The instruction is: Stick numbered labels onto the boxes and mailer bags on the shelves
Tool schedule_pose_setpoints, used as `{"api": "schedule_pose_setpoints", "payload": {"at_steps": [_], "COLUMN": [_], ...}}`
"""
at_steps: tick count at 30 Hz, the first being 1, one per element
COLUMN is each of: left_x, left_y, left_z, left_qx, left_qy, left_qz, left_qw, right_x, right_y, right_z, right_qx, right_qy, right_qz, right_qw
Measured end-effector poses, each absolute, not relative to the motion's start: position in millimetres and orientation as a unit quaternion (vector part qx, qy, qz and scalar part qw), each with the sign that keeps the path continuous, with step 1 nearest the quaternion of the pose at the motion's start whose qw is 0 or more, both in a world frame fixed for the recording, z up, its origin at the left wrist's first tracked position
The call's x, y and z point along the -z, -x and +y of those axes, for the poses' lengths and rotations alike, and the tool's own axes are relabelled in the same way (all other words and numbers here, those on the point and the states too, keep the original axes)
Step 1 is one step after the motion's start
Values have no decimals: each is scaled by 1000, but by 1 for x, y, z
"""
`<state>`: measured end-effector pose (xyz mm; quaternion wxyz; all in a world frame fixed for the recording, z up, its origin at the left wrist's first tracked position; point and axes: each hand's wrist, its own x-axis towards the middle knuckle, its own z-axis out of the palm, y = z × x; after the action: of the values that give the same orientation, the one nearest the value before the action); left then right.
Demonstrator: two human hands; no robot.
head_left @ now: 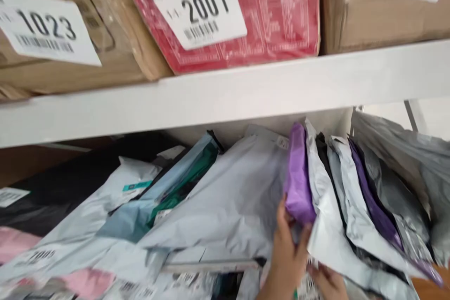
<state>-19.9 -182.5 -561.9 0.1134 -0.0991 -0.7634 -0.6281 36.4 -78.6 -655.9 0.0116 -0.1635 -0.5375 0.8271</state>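
A purple parcel (300,178) stands on end among mailer bags on the shelf. My left hand (286,248) grips its lower end, with the thumb to the right and the fingers to the left. Just below and to the right, my right hand (328,283) has curled fingers at the lower edge of a white mailer bag (326,225), beside a printed label (307,286). What those fingers hold is hidden. Left of the purple parcel leans a large grey mailer bag (235,192).
White, black and dark purple bags (374,201) stand packed on the right. Light-blue and green bags (186,178) lean at the left. A white shelf beam (225,96) crosses overhead, below a red box (274,14) and brown cartons (386,18).
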Motion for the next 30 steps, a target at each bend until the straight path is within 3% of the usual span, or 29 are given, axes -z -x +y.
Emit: {"api": "schedule_pose_setpoints", "payload": {"at_steps": [4,11,16,20,23,30], "left_x": [536,558,563,563,562,530], "left_y": [2,-37,-42,-45,-50,-18], "left_z": [-233,-258,-270,-286,-298,-338], "left_qx": [640,706,725,719,696,545], "left_qy": [21,22,14,7,22,92], "left_qz": [-768,-707,-688,-695,-716,-799], "left_qw": [34,-1,-27,-5,35,238], "right_x": [657,610,607,605,600,571], "right_y": [-31,-39,-45,-47,-45,-1], "right_z": [-95,-131,-150,-161,-167,-197], "right_qx": [-828,-880,-883,-867,-847,-781], "right_qy": [176,28,50,17,-19,-128], "right_qz": [-532,-474,-466,-498,-528,-590], "right_qw": [34,-19,-21,-5,52,159]}}
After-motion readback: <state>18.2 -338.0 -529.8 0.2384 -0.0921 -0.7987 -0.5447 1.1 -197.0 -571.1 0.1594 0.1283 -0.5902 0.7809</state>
